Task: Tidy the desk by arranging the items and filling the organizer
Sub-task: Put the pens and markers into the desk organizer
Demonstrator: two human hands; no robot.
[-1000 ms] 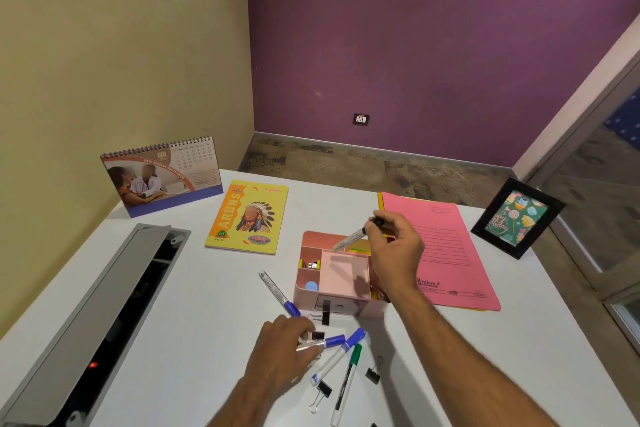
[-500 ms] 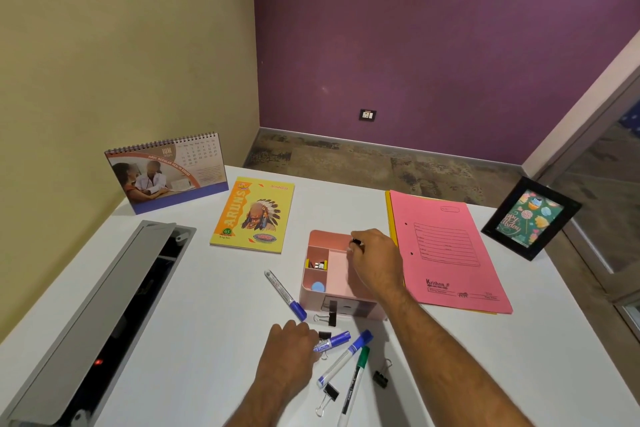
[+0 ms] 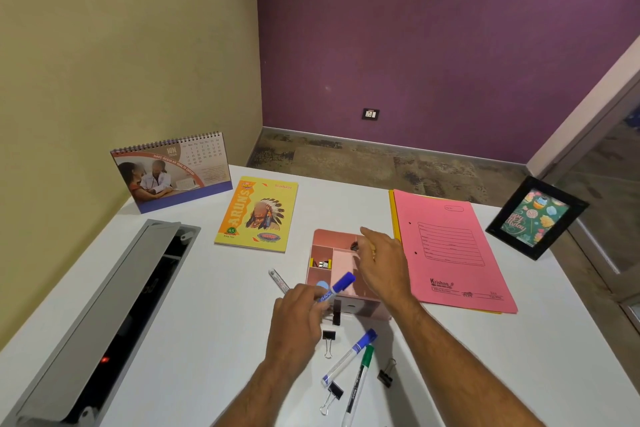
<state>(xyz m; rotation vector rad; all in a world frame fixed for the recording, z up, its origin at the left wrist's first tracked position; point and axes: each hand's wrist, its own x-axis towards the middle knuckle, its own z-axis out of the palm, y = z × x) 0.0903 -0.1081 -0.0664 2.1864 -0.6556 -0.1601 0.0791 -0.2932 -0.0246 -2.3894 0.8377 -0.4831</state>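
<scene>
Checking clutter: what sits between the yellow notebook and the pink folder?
Head view: the pink organizer, with the right hand over it. Otherwise bare desk between yellow notebook and pink folder.

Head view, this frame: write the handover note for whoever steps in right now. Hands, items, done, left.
Left hand: holds a blue-capped marker, lifted toward the pink organizer.
Right hand: over the organizer's back compartment, fingers by a dark item there; whether it grips it cannot be told.
Done: small clips sit in one organizer compartment; yellow notebook, pink folder, calendar and photo frame are laid out.
Left: loose blue marker, green marker, another marker partly behind the left hand, and three binder clips on the desk.
</scene>
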